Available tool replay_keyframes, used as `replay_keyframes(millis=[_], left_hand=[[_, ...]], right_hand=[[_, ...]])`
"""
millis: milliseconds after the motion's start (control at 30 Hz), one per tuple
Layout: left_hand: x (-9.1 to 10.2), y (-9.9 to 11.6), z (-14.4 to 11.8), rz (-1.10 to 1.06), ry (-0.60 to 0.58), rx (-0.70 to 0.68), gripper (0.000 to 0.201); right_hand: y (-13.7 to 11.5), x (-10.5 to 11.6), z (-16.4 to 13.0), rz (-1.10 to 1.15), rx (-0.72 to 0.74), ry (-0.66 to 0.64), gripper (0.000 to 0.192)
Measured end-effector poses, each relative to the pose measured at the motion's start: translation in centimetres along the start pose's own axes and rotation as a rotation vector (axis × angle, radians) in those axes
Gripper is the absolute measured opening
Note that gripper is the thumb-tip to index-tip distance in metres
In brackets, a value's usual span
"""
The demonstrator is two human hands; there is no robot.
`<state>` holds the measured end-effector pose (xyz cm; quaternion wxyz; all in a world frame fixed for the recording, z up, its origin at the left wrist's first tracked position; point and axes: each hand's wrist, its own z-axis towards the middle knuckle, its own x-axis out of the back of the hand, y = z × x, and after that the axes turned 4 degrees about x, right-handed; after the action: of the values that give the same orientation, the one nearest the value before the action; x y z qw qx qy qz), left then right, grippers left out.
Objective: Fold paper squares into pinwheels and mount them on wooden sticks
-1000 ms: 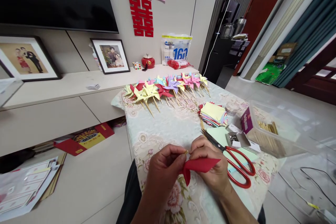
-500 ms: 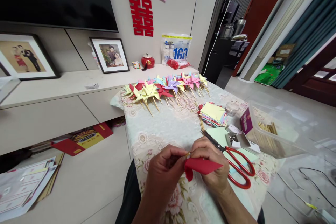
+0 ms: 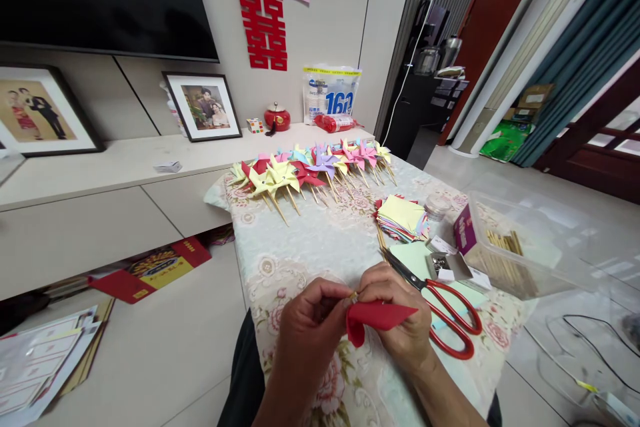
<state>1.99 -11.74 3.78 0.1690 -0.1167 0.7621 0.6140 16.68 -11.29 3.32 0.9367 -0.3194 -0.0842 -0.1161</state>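
Both hands meet above the near part of the table. Right at the fingertips shows the light-brown end of a thin wooden stick [image 3: 353, 296]; the rest of it is hidden. My left hand [image 3: 311, 323] is closed in a pinch at that end. A red paper pinwheel [image 3: 377, 315], curled and partly hidden, hangs beneath the fingers of my right hand [image 3: 403, 310], which are closed around it. Beside the right hand lie black-bladed scissors [image 3: 409, 273] with red handles. An opened small box [image 3: 453, 267] of metal pins sits beyond them.
Finished paper pinwheels [image 3: 310, 170] on sticks lie along the table's far edge. A stack of cut paper squares [image 3: 403, 215] stands at the middle right. Near the right edge is a clear plastic bin [image 3: 543, 263] with wooden sticks. The low cabinet [image 3: 195, 163] runs behind the table.
The whole view has shifted slightly, so things appear a little further left. Both hands keep their pinch at the stick's end, and the red paper has tilted only slightly.
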Motion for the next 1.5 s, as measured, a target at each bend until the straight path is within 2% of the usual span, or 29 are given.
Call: replay_keyframes(millis=[167, 433, 667, 833, 1033, 1500], left_hand=[[-0.7, 0.7, -0.5, -0.01, 0.044, 0.042, 0.015], [-0.4, 0.6, -0.4, 0.031, 0.046, 0.005, 0.012], [0.7, 0.2, 0.1, 0.259, -0.009, -0.165, 0.008], [0.6, 0.8, -0.2, 0.443, 0.017, -0.353, 0.007], [0.3, 1.4, -0.6, 0.564, 0.039, -0.535, 0.01], [0.2, 1.6, -1.0, 0.74, 0.092, -0.671, 0.012]], right_hand=[[0.1, 0.0, -0.1, 0.015, -0.001, -0.007, 0.015], [-0.1, 0.1, 0.0, 0.02, 0.004, -0.012, 0.013], [-0.2, 0.0, 0.1, 0.05, -0.011, -0.02, 0.01], [-0.3, 0.0, 0.2, 0.072, -0.019, -0.032, 0.013], [0.0, 0.0, -0.2, 0.104, -0.04, -0.031, 0.015], [-0.2, -0.1, -0.2, 0.108, -0.047, -0.016, 0.012]])
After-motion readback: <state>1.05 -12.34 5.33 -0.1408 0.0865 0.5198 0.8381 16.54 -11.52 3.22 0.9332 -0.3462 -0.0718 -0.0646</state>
